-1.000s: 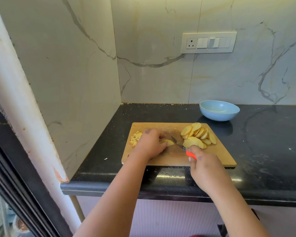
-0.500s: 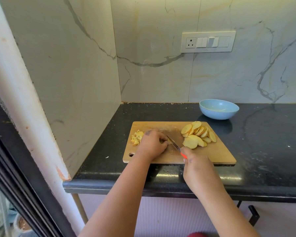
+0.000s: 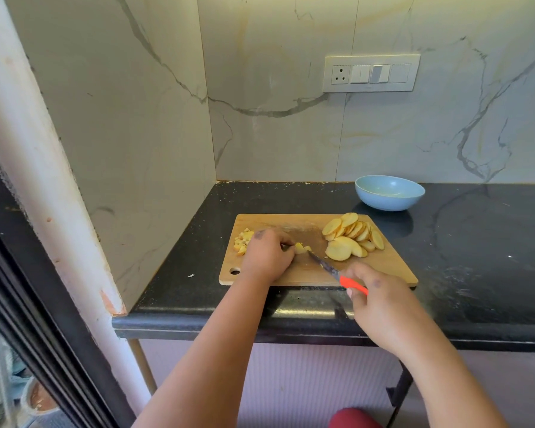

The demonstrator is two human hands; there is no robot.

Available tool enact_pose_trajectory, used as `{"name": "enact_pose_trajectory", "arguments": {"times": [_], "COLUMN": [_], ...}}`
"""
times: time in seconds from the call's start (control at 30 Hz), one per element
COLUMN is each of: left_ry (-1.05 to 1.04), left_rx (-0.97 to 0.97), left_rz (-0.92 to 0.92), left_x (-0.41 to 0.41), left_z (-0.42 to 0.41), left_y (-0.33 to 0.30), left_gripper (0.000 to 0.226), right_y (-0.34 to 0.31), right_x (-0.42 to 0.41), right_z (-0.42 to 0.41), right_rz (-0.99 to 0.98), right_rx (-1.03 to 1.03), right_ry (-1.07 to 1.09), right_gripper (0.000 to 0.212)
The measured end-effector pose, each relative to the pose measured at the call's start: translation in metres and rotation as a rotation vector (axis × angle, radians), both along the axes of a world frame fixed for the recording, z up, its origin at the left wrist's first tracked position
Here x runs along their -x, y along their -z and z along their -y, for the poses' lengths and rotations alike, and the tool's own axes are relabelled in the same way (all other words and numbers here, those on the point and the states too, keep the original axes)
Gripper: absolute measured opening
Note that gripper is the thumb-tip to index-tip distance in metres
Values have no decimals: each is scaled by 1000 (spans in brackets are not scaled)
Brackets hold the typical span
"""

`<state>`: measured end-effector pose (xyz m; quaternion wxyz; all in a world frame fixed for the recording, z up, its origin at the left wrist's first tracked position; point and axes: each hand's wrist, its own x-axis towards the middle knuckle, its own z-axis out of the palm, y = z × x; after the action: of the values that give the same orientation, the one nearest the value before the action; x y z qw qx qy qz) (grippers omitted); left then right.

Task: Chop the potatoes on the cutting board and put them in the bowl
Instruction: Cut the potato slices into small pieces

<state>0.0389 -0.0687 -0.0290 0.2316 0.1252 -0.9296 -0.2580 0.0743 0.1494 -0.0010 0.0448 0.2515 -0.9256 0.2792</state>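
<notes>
A wooden cutting board [image 3: 389, 267] lies on the black counter. Several round potato slices [image 3: 351, 234] are piled at its right side. A small heap of diced potato [image 3: 243, 239] sits at its left end. My left hand [image 3: 267, 256] holds small potato pieces [image 3: 301, 248] down on the board's middle with curled fingers. My right hand [image 3: 383, 307] grips the orange handle of a knife [image 3: 337, 274], whose dark blade points at those pieces. A light blue bowl [image 3: 389, 193] stands behind the board to the right, and it looks empty.
Marble walls close the counter [image 3: 476, 242] at the back and left. A switch panel [image 3: 371, 73] is on the back wall. The counter's front edge runs just below the board. A white pillar [image 3: 44, 180] and dark frame stand at left.
My right hand has drawn back to the right with the knife, and the blade now lies lower beside the pieces. My left hand has stayed on the board's middle.
</notes>
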Motion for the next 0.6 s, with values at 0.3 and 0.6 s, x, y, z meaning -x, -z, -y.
{"name": "enact_pose_trajectory", "arguments": {"times": [0.3,0.6], "left_ry": [-22,-85], "left_rx": [-45,-4], "left_rz": [-7,21], "left_x": [0,2], "left_z": [1,5], "left_y": [3,5], "left_gripper": [33,27], "right_y": [11,-3], "right_x": [5,11], "right_z": [29,58], "right_rz": [-58,-6], "right_rx": [40,-152], "right_ry": [-23,-1], "right_gripper": [31,48]}}
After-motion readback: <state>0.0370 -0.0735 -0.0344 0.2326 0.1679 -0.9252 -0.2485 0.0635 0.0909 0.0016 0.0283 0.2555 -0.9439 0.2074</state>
